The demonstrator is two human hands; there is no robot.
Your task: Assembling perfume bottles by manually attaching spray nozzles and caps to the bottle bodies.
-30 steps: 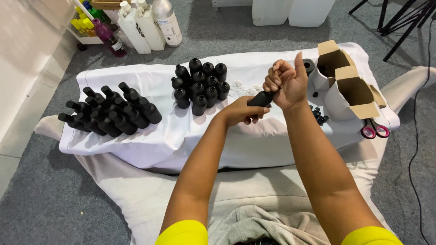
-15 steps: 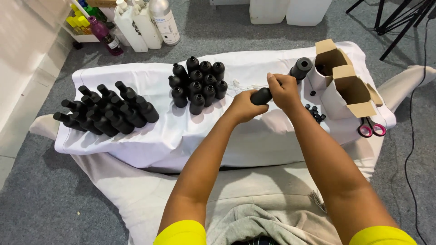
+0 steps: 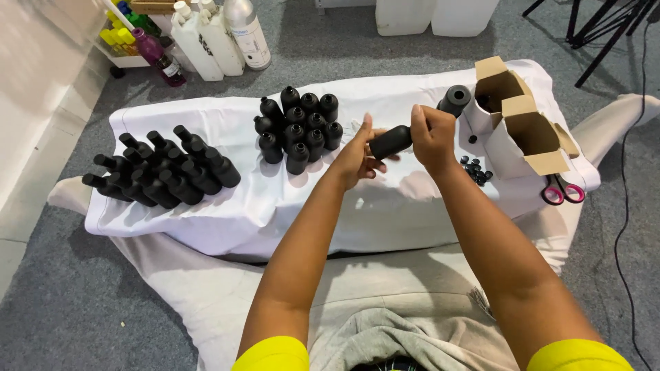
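My hands have dropped lower: right hand (image 3: 432, 139) now grips the black bottle (image 3: 392, 141), left hand's (image 3: 357, 155) fingers loosened beside its base.

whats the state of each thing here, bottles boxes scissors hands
held black bottle: lying sideways between both hands
left hand: fingers open, against the bottle's base
right hand: closed around its neck end
upright bottles: standing, clustered
lying bottles: on their sides
cardboard boxes: flaps open
scissors: lying closed

Both your arms reach out over the white cloth (image 3: 206, 206). Your left hand (image 3: 357, 154) is half open, fingers spread. Your right hand (image 3: 432, 137) is curled tight, close beside it.
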